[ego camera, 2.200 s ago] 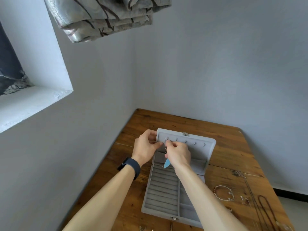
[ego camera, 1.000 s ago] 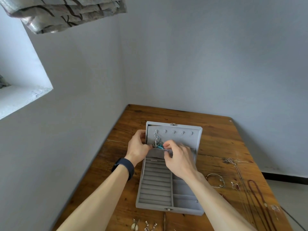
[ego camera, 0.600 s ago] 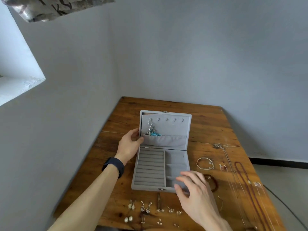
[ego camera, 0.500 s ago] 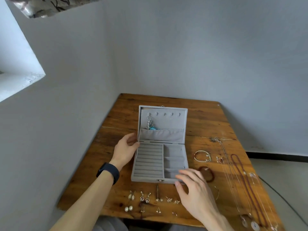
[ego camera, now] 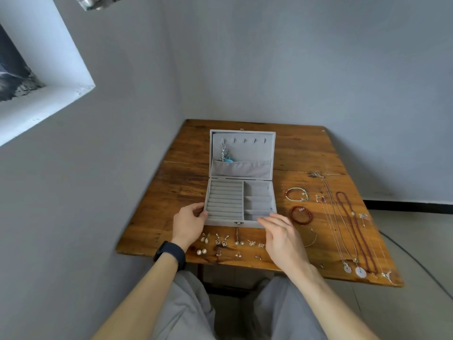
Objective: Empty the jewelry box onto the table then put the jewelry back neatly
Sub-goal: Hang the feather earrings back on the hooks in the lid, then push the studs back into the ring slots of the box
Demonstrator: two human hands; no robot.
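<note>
The grey jewelry box (ego camera: 241,220) stands open on the wooden table (ego camera: 301,155), lid upright. A necklace with a blue pendant (ego camera: 226,157) hangs from a lid hook into the lid pocket. The tray's ring rolls and compartments look empty. My left hand (ego camera: 190,223) holds the box's front left corner, fingers curled on its edge. My right hand (ego camera: 282,235) hovers with straight fingers at the front right corner, holding nothing. Several earrings (ego camera: 220,242) lie in front of the box. Two bracelets (ego camera: 300,213) and several necklaces (ego camera: 353,229) lie to its right.
The table sits in a corner between two grey walls, a window recess (ego camera: 36,94) at upper left. The table's near edge is just above my knees (ego camera: 186,305). A cable (ego camera: 416,261) runs on the floor at right.
My right hand left the lid pocket after hanging the blue-pendant necklace and came down to the box's front right corner. My left hand slid from the lid's side to the front left corner.
</note>
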